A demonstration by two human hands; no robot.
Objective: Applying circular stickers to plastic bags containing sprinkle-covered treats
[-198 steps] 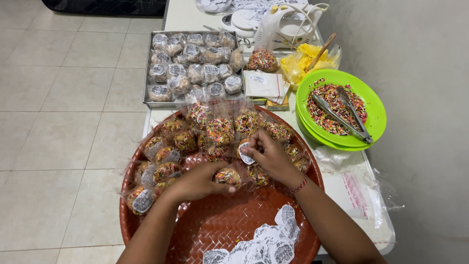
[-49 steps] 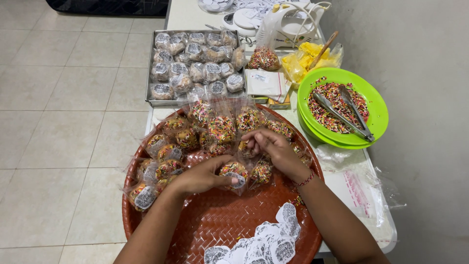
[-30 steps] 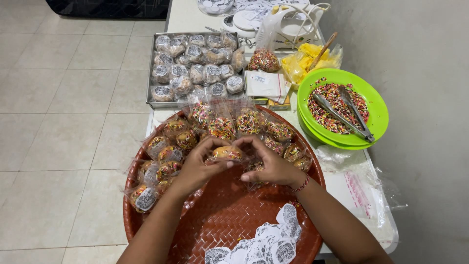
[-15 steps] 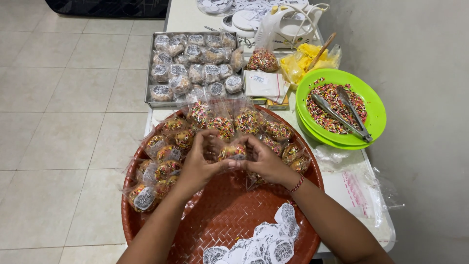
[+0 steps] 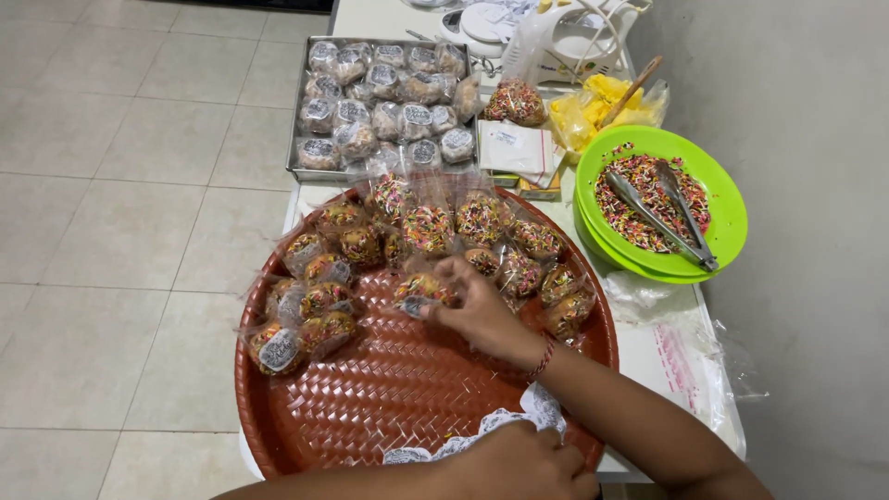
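A round reddish-brown woven plastic tray (image 5: 370,407) fills the near end of the white table (image 5: 648,352), with clear-wrapped sprinkle-covered treats (image 5: 426,227) banked along its far rim. Beyond it sits a rectangular metal baking pan (image 5: 306,171) full of wrapped, labelled pieces, and to the right a stack of bright green plastic bowls (image 5: 732,204) holds coloured sprinkles and a pair of metal tongs (image 5: 662,218).

The right hand (image 5: 482,310) lies over the middle of the tray, fingers curled narrowly onto one small wrapped sprinkle treat (image 5: 417,289), which rests on the tray just left of the fingertips and in touch with them.

The left hand (image 5: 519,463) is at the tray's near edge, loosely closed over a strip of white round paper labels (image 5: 463,444); whether it pinches one, I cannot tell.
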